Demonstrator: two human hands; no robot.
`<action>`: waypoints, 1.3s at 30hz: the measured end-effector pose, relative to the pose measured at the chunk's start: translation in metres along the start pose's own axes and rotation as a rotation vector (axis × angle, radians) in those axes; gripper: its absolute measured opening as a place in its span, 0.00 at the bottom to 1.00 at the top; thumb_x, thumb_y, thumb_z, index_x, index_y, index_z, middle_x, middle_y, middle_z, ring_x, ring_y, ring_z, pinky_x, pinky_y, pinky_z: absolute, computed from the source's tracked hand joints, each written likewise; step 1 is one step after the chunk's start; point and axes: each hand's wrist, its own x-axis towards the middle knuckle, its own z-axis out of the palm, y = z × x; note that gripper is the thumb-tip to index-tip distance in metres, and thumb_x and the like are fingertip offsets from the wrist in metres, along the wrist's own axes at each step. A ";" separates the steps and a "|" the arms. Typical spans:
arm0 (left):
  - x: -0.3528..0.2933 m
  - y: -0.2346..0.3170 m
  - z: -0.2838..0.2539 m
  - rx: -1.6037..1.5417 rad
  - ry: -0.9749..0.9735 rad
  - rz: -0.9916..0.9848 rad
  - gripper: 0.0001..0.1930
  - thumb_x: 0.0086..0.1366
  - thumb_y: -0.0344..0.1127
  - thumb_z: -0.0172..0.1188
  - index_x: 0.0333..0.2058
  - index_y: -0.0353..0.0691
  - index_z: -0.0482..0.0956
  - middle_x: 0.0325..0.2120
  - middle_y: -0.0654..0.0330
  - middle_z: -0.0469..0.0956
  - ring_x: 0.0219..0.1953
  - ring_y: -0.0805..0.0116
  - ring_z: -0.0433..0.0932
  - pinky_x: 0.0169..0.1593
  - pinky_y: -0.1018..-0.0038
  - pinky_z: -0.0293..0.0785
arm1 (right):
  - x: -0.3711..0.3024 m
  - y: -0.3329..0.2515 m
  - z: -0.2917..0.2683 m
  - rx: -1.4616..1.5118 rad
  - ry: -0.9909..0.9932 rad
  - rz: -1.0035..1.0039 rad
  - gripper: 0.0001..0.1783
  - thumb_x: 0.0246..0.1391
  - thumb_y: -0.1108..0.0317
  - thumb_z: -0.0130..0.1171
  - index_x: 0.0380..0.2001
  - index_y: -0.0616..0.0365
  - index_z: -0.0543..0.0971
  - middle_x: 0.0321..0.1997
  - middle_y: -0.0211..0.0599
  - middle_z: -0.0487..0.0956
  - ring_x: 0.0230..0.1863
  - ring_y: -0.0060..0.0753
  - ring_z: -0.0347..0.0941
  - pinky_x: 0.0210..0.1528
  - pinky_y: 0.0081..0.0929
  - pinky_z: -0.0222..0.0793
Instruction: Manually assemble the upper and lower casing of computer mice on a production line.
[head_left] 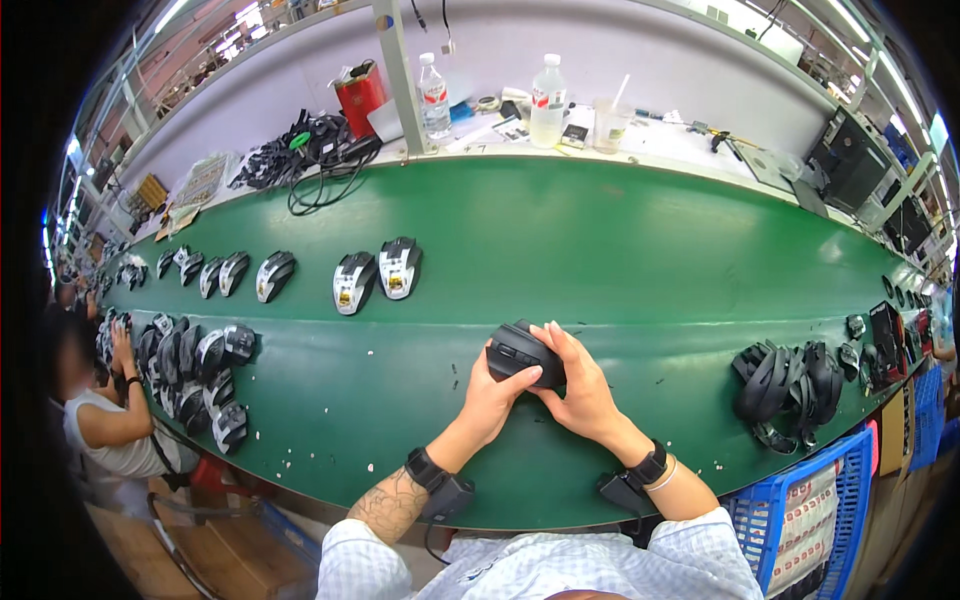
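A black computer mouse [522,352] is held just above the green bench [500,260], near its front middle. My left hand [493,388] grips the mouse's left side, its thumb along the near edge. From the right, my right hand [580,385] wraps round the same mouse, fingers across its far right side. The underside of the mouse is hidden. Ahead and left, two mouse bodies with pale, uncovered tops [375,275] stand side by side on the bench.
More part-built mice [275,275] form a row to the left, above a pile of mice [195,370]. Black shell parts [790,390] lie heaped at right, beside a blue crate [850,500]. Bottles [547,105] and cables [330,165] sit at the back. A co-worker [110,420] sits far left.
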 end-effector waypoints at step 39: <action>-0.003 0.005 -0.004 -0.042 0.017 -0.042 0.21 0.56 0.32 0.59 0.48 0.39 0.66 0.43 0.59 0.73 0.48 0.66 0.71 0.54 0.65 0.66 | -0.020 0.025 -0.009 0.801 0.069 0.765 0.13 0.51 0.66 0.63 0.37 0.63 0.77 0.32 0.31 0.77 0.34 0.19 0.71 0.36 0.17 0.67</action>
